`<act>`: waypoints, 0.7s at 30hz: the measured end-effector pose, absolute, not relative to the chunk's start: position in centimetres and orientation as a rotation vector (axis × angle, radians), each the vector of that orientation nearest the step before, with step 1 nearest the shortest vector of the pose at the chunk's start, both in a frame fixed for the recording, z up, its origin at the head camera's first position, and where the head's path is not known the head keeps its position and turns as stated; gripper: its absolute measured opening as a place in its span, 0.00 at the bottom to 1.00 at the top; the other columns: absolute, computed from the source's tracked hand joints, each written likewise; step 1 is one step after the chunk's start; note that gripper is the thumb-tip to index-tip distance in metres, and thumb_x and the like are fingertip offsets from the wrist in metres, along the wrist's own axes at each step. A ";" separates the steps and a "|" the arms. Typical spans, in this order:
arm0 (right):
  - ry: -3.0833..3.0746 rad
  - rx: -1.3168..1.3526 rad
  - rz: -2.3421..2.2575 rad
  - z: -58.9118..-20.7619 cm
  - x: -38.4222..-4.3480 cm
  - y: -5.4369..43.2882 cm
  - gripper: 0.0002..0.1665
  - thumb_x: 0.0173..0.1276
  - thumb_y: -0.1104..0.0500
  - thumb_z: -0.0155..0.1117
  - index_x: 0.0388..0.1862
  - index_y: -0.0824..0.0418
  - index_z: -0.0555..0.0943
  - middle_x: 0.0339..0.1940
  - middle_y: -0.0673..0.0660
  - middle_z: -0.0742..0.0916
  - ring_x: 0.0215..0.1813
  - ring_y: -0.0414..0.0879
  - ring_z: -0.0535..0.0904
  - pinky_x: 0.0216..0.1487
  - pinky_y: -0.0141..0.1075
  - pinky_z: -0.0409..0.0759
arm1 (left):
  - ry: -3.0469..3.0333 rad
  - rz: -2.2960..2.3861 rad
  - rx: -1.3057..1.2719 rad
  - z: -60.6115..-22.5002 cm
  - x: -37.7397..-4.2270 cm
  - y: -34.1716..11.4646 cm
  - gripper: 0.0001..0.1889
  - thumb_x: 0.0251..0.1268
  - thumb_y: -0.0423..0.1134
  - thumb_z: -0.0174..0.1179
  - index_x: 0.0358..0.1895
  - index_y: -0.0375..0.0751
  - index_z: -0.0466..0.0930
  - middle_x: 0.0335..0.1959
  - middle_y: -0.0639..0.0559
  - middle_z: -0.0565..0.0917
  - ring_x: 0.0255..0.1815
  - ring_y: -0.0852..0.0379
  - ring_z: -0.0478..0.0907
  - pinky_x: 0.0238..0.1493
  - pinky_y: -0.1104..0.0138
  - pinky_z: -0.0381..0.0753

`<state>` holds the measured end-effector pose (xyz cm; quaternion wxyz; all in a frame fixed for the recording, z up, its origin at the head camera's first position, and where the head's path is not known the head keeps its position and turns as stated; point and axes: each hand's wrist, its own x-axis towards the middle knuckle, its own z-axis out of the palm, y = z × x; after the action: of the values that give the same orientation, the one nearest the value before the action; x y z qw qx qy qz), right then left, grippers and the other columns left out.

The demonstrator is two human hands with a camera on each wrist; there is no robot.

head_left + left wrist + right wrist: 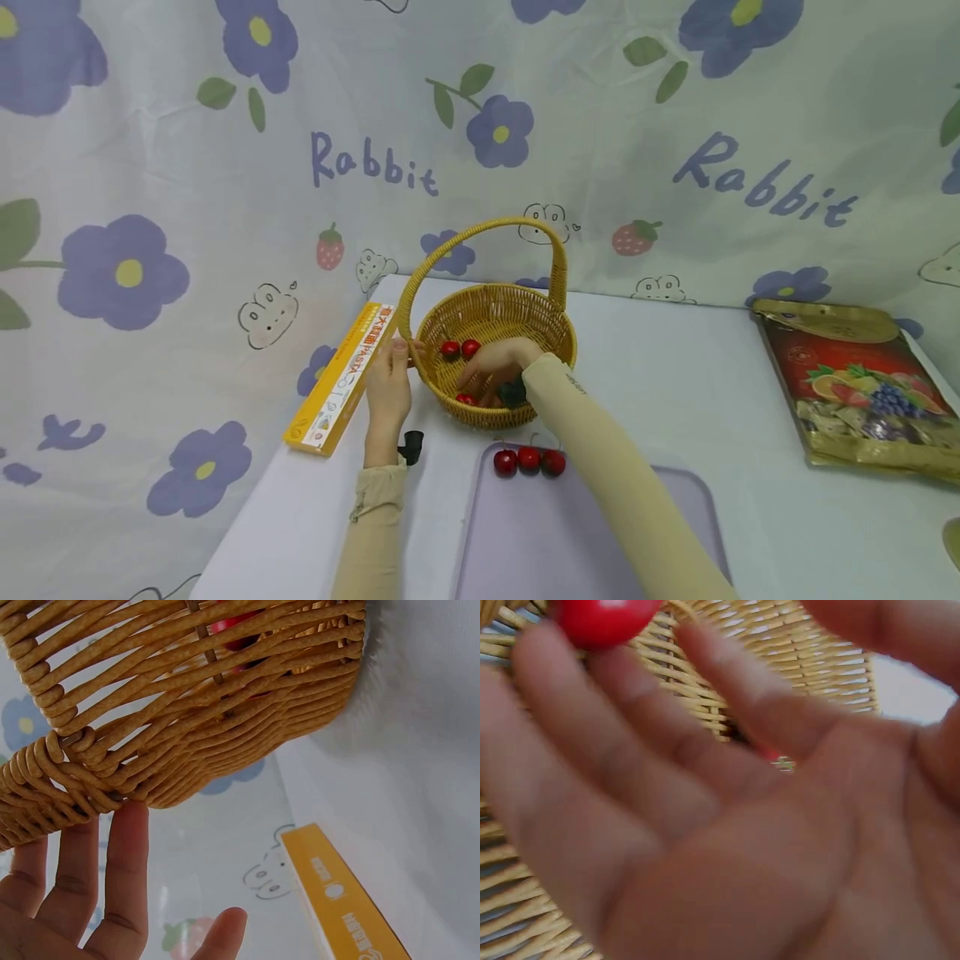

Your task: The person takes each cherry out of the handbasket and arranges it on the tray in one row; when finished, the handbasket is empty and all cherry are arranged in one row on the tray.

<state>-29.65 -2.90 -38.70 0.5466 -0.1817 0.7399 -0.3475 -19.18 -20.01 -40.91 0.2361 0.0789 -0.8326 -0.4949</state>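
A yellow wicker basket (495,293) with a tall handle stands in the middle. My left hand (390,383) is at its left side, straight fingertips touching the wicker by the handle's base; the thumb (225,937) stands apart in the left wrist view. Inside the basket, my right hand (498,362) reaches down with loosely bent fingers. A red cherry (607,622) lies at its fingertips in the right wrist view, with no thumb against it. Two more cherries (450,349) sit on the basket's floor to the left of that hand.
Three cherries (529,459) lie in a row at the far edge of a pale purple tray (555,533). A yellow pasta box (345,375) lies left of the basket. At the right is a red and gold fruit bag (862,383). A patterned curtain (585,150) hangs behind.
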 end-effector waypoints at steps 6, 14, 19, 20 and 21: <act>1.698 -0.597 -0.749 -39.1 -29.9 -3.6 0.21 0.74 0.62 0.53 0.63 0.67 0.75 0.50 0.55 0.81 0.42 0.44 0.79 0.44 0.33 0.81 | -2.297 -1.344 0.232 -40.9 -19.2 -19.8 0.34 0.76 0.62 0.32 0.46 0.38 0.81 0.41 0.39 0.87 0.44 0.41 0.83 0.50 0.51 0.76; 1.722 -0.519 -0.912 -38.8 -29.6 -2.5 0.19 0.73 0.66 0.53 0.61 0.68 0.75 0.43 0.56 0.82 0.38 0.44 0.82 0.47 0.35 0.84 | -2.293 -1.368 0.232 -40.9 -19.0 -19.6 0.32 0.77 0.61 0.33 0.46 0.38 0.80 0.41 0.39 0.87 0.45 0.41 0.84 0.51 0.51 0.76; 1.707 -0.492 -1.237 -38.7 -29.8 -0.9 0.18 0.71 0.68 0.56 0.59 0.70 0.72 0.46 0.62 0.82 0.46 0.52 0.84 0.58 0.47 0.80 | -2.302 -1.355 0.221 -40.9 -19.0 -19.8 0.32 0.77 0.61 0.33 0.46 0.38 0.80 0.42 0.38 0.87 0.46 0.41 0.83 0.51 0.51 0.76; 1.698 -0.495 -1.300 -38.6 -29.8 -0.5 0.19 0.71 0.68 0.56 0.59 0.71 0.72 0.49 0.64 0.82 0.49 0.56 0.84 0.60 0.49 0.78 | -2.304 -1.350 0.223 -40.8 -19.0 -19.9 0.33 0.77 0.61 0.32 0.47 0.38 0.80 0.42 0.38 0.87 0.46 0.40 0.83 0.51 0.51 0.76; 1.686 -0.493 -1.361 -38.5 -29.8 -0.2 0.20 0.71 0.68 0.56 0.60 0.71 0.70 0.51 0.66 0.82 0.52 0.59 0.83 0.62 0.51 0.76 | -2.304 -1.345 0.226 -40.8 -19.0 -20.0 0.33 0.77 0.61 0.32 0.47 0.38 0.80 0.42 0.38 0.87 0.46 0.40 0.83 0.51 0.51 0.76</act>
<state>-29.80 -0.19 -38.47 0.4436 -0.1987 0.6800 -0.5490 -19.03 -20.02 -40.78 0.2303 0.0821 -0.8374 -0.4888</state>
